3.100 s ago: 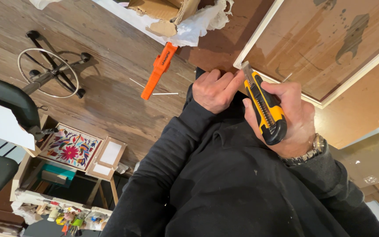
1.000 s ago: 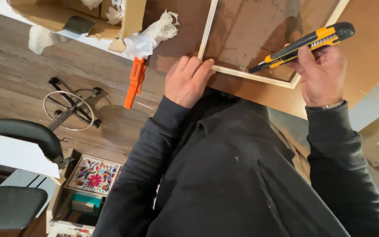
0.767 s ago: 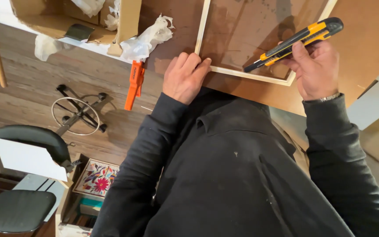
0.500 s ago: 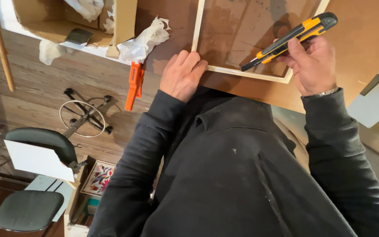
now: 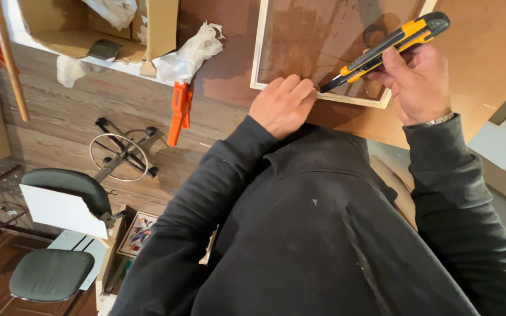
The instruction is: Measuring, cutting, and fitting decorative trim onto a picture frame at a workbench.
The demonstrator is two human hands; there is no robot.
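Head-camera view looking down over a dark sweatshirt toward a brown board table. Right hand wrapped firmly around a yellow-and-black utility knife, held at a slant, tip pointing down-left and meeting the lower rail of a pale wooden picture frame; blade itself too small to make out. Left hand loosely curled, holding nothing, fingertips pressed on that same lower frame rail just beside the knife tip. Frame lying flat on the table, its upper part cut off by the picture's top edge, brownish backing panel inside with unclear marks. Metal watch band at the right wrist, partly under the sleeve. Further left, an orange clamp hanging at the table edge, crumpled white paper above it, and an open cardboard box, cropped at the top. Below on the wooden floor, a wheeled chair base lying on its side, a black chair partly hidden by a white sheet, and a colourful picture half covered by the left sleeve.
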